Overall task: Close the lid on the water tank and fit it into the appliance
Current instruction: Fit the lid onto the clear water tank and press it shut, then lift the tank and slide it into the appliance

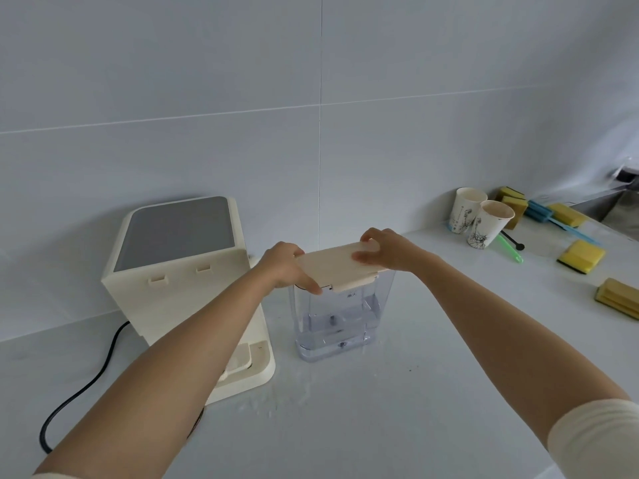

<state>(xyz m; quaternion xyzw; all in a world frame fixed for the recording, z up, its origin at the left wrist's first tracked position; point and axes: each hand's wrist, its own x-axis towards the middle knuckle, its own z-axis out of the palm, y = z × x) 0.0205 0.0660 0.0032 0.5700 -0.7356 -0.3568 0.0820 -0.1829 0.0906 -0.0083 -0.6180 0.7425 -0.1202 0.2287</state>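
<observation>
A clear plastic water tank (pixel 340 319) stands upright on the white counter, a little water in its bottom. A cream flat lid (pixel 337 266) lies over the tank's top, tilted slightly with its near edge overhanging. My left hand (pixel 288 267) grips the lid's left end, thumb under the near corner. My right hand (pixel 387 248) holds the lid's far right end, fingers on top. The cream appliance (pixel 179 271) with a grey top panel stands just left of the tank, its open base bay facing the tank.
A black power cord (pixel 86 382) runs from the appliance across the counter at left. Two paper cups (pixel 479 219) stand at the back right, with several yellow sponges (pixel 581 255), a blue brush and a green tool. A sink edge (pixel 622 202) is far right. Tiled wall behind.
</observation>
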